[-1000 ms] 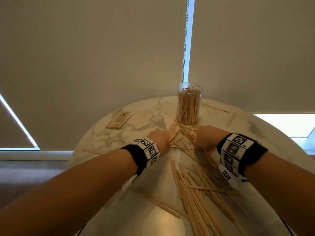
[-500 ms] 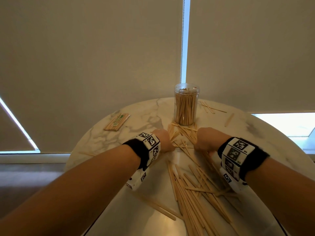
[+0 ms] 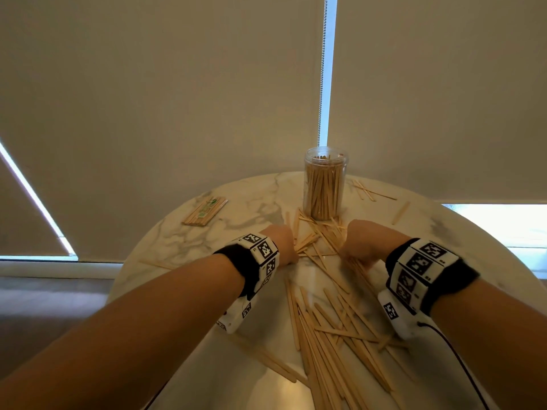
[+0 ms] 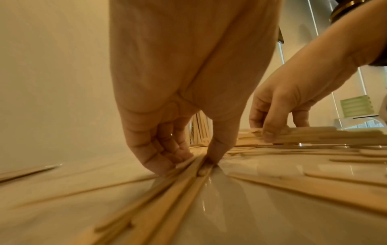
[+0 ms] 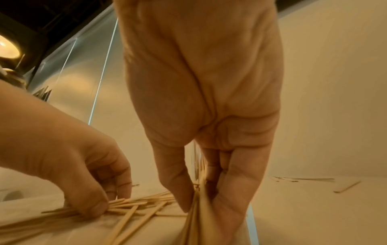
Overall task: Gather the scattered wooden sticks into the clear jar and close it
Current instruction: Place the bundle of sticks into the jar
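Note:
A clear jar (image 3: 325,184) stands open at the far side of the round marble table (image 3: 183,232), packed with upright wooden sticks. Loose wooden sticks (image 3: 318,241) lie fanned out in front of it, and a larger pile (image 3: 331,335) lies nearer me. My left hand (image 3: 281,244) (image 4: 188,164) is down on the table left of the fan, pinching a few sticks (image 4: 194,167) between thumb and fingers. To the right, my right hand (image 3: 361,241) (image 5: 201,207) grips a bundle of sticks (image 5: 196,220) between thumb and fingers. No lid is in view.
A wrapped packet of sticks (image 3: 204,211) with a green label lies at the table's back left. A few stray sticks (image 3: 373,190) and a single one (image 3: 401,213) lie right of the jar. Another stick (image 3: 157,264) rests at the left edge. Blinds hang close behind the table.
Both hands stay low at the sticks in front of the jar and have shifted only slightly. The head view has drifted a little.

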Demonstrator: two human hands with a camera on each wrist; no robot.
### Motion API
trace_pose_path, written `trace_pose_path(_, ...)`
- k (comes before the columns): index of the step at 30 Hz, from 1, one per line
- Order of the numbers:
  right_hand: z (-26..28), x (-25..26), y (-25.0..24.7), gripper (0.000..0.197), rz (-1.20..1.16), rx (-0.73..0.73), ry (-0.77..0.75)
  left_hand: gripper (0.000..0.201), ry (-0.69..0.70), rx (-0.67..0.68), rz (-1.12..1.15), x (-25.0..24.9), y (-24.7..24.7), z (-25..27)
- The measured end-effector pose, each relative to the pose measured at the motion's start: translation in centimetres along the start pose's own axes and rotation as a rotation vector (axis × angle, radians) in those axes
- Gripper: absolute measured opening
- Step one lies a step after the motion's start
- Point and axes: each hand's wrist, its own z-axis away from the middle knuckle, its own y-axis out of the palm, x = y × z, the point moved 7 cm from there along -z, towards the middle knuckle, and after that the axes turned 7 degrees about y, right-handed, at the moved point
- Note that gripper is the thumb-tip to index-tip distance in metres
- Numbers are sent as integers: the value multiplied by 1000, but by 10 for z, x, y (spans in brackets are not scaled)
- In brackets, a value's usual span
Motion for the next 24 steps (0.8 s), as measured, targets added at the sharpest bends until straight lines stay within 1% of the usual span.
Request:
trace_pose_path(1,0,0,-2,20,1,-15,3,29,16,-6,-1,-2,-1,1)
trace_pose_path(3,1,0,-5,21,19,-34,7,34,36,-9,-8,-5,-1,4)
trace_pose_path(5,4,1,-7,23,57,-41,10,40,57,22,-39,-8,2,5)
trace_pose_path(8,12,1,-12,21,64,-58,10,32,63,77,-76,-13,2,6)
trace_pose_path(11,23,1,-22,20,-19,-108,3,32,94,58,-76,-16,-3,7)
trace_pose_path(14,36,0,-34,16,-126,-159,-1,29,95,27,-35,-10,-9,7)
trace_pose_path(16,42,0,-41,14,-198,-192,-20,28,72,-28,90,-1,-16,3)
trace_pose_path(21,53,3,-52,12,-396,-284,-110,34,51,-207,679,13,-37,3)
trace_pose_path(23,55,10,-53,12,-487,-312,-169,25,27,-270,954,13,-42,6)
trace_pose_path(24,56,15,-53,13,-522,-330,-198,22,8,-275,1077,11,-44,10)
